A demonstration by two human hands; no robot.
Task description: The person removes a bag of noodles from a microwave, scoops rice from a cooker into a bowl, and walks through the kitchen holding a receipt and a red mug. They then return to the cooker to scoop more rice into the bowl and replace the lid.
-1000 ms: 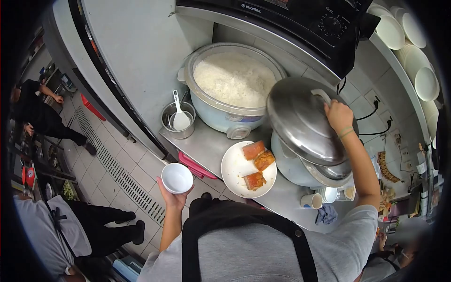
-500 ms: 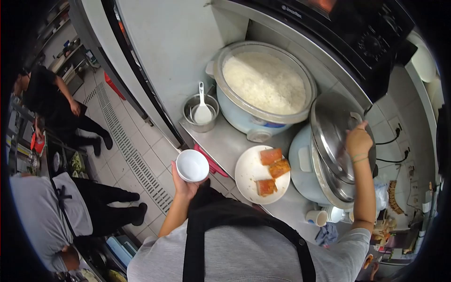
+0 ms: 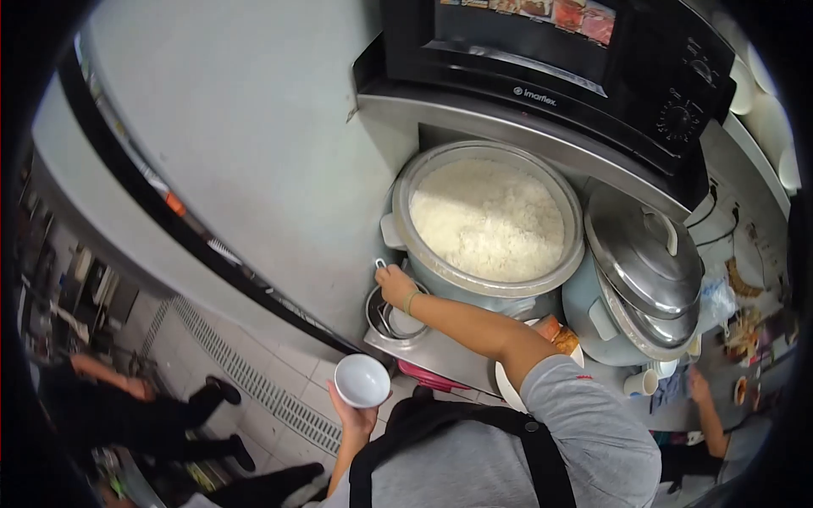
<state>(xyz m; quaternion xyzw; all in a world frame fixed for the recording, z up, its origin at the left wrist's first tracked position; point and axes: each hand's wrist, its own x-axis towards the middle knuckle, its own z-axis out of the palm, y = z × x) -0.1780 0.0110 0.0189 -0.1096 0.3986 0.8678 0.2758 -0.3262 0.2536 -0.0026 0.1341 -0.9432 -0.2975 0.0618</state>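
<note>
Fingers of the left hand (image 3: 354,415) are curved around the side and underside of a white bowl (image 3: 362,381), holding it mouth upward beside the near edge of the counter (image 3: 449,356). Fingers of the right hand (image 3: 395,286) are closed on the handle of a white rice scoop (image 3: 406,320), whose blade sits in a metal pot (image 3: 398,343) (the back of the hand hides part of the grip). The right arm reaches across the counter and covers part of a white plate (image 3: 508,388) bearing orange-brown pieces of food (image 3: 563,340). To the right stands a paper cup (image 3: 641,383). Beyond the pot and the arm is an uncovered rice cooker (image 3: 406,233), filled with white rice (image 3: 487,220). Just to its right is a second cooker (image 3: 584,313); on it, a large metal lid (image 3: 635,254) lies tilted, overlapping another metal lid. Behind both cookers, a black oven (image 3: 517,51) rests on a metal shelf (image 3: 508,125). Far left, a person in black (image 3: 110,406) stands near a floor drain (image 3: 254,385).
</note>
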